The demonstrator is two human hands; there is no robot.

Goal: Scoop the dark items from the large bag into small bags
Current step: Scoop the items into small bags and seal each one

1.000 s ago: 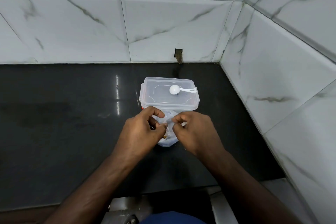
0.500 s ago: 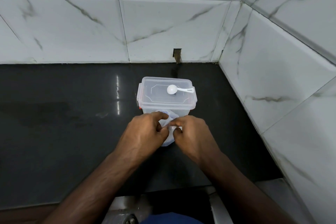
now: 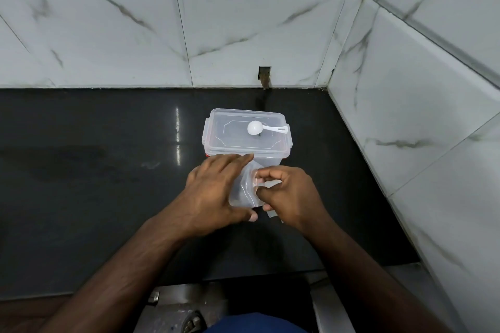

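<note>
A small clear plastic bag (image 3: 244, 192) lies on the black counter (image 3: 94, 184) in front of a clear lidded box (image 3: 247, 135). My left hand (image 3: 213, 189) rests flat across the bag's left part, thumb under its near edge. My right hand (image 3: 286, 194) pinches the bag's right edge between thumb and fingers. A white scoop (image 3: 255, 127) lies on the box lid, handle pointing right. The bag's contents are hard to make out. No large bag is visible.
White marble-look tiled walls (image 3: 405, 116) close the counter at the back and right. The counter's front edge runs below my forearms, with a metal fitting (image 3: 173, 303) under it.
My left hand has opened out flat over the bag, fingers now stretched toward the box. The right hand shifted slightly right, still pinching the bag's edge.
</note>
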